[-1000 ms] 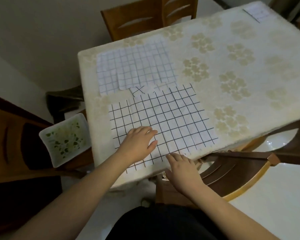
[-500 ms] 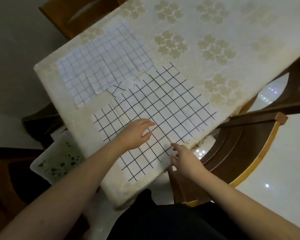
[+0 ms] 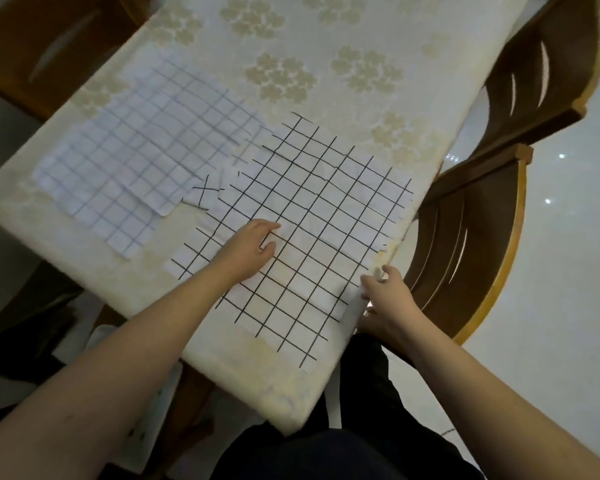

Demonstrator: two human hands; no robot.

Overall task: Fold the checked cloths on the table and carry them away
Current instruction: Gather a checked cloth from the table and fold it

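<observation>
Table (image 3: pixel 378 39): covered in a cream flower-print cover, running diagonally from 7 o'clock to 1 o'clock in my view. A wooden chair (image 3: pixel 475 237) stands against its edge at 3 o'clock.

Black-checked cloth (image 3: pixel 312 209): lies flat and unfolded on the near part of the table, directly ahead of me. Its near corner sits at the table edge toward 5 o'clock. I judge it the first item to fold.

Blue-checked cloth (image 3: pixel 136 161): lies flat toward 10 o'clock, just beside the black-checked cloth. Their corners meet or overlap near the centre; I cannot tell which lies on top. It is not in hand.

My left hand (image 3: pixel 250 247): rests palm-down on the black-checked cloth, left of its middle, fingers loosely spread and holding nothing. It appears to pin the cloth.

My right hand (image 3: pixel 385 296): sits at the table edge at 4 o'clock, touching the cloth's right-hand border. Thumb and fingers are closing on that border; whether they have actually clamped the fabric I cannot tell.

Finding: the cloth extends from my right hand toward 10 and 11 o'clock. The right hand is nearer the free edge. In my judgement the fold runs from that edge across toward the pinned left side.
</observation>
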